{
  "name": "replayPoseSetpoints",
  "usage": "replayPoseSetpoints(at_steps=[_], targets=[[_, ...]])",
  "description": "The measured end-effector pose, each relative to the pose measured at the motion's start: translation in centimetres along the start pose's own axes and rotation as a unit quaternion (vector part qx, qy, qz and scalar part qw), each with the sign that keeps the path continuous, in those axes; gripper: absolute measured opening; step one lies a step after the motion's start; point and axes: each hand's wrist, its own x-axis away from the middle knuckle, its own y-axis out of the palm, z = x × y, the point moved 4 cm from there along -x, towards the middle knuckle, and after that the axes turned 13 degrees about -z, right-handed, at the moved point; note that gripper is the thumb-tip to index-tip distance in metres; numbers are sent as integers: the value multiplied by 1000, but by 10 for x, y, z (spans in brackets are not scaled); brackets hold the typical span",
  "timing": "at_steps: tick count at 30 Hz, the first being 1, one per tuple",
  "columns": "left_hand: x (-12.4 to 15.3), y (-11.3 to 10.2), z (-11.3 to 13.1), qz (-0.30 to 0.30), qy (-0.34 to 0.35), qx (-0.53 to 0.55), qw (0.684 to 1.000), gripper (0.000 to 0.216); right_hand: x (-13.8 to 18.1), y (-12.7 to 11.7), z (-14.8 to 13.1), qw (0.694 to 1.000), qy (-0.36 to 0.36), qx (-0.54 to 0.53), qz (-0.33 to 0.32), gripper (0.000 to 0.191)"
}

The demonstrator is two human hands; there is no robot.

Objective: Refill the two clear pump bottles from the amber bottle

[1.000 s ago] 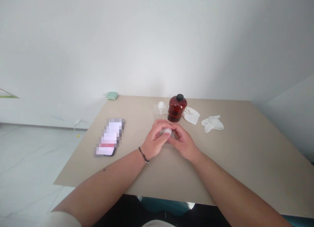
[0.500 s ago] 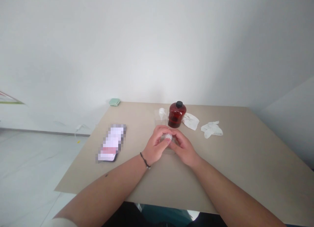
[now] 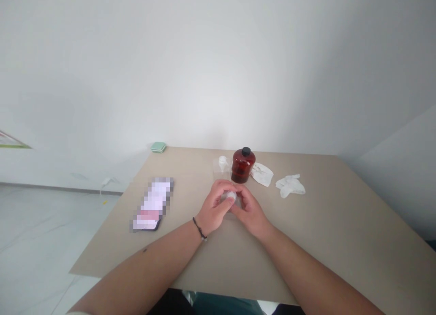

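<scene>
My left hand (image 3: pixel 215 210) and my right hand (image 3: pixel 251 211) meet at the middle of the table, fingertips touching. Between them is a small white rounded lump (image 3: pixel 231 195), its kind unclear. The left thumb presses on it, and both hands curl around it. Something clear and flat-edged shows in part beneath my palms, mostly hidden. Just beyond my fingers stands a clear container (image 3: pixel 218 172) with a white rounded piece (image 3: pixel 222 162) at its top. Beside it is a dark red bottle (image 3: pixel 243 166) with a black cap.
A phone (image 3: pixel 153 204) with a blurred screen lies at the left. A green case (image 3: pixel 158 147) sits at the far left corner of the beige table (image 3: pixel 204 269). Crumpled white tissues (image 3: pixel 262 174) and another white crumpled piece (image 3: pixel 290 185) lie right of the bottle. A wall rises behind.
The whole view has shifted slightly, so everything appears a little lower. Both hands remain together around the white lump, with hardly any other change.
</scene>
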Motion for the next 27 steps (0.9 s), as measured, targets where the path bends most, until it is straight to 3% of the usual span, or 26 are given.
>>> replayPoseSetpoints(at_steps=[4, 9, 15, 21, 27], targets=[[0, 0, -1, 3, -6, -1, 1000, 21, 0, 1, 4, 1000, 13, 2, 24, 31], [-1, -1, 2, -5, 3, -2, 1000, 18, -1, 0, -1, 1000, -19, 13, -14, 31], [0, 0, 1, -1, -2, -5, 1000, 21, 0, 2, 5, 1000, 11, 10, 25, 32], [-1, -1, 1, -2, -5, -11, 1000, 20, 0, -1, -3, 999, -29, 28, -10, 27], [-1, 0, 0, -2, 3, -8, 1000, 21, 0, 1, 2, 1000, 1, 16, 12, 32]])
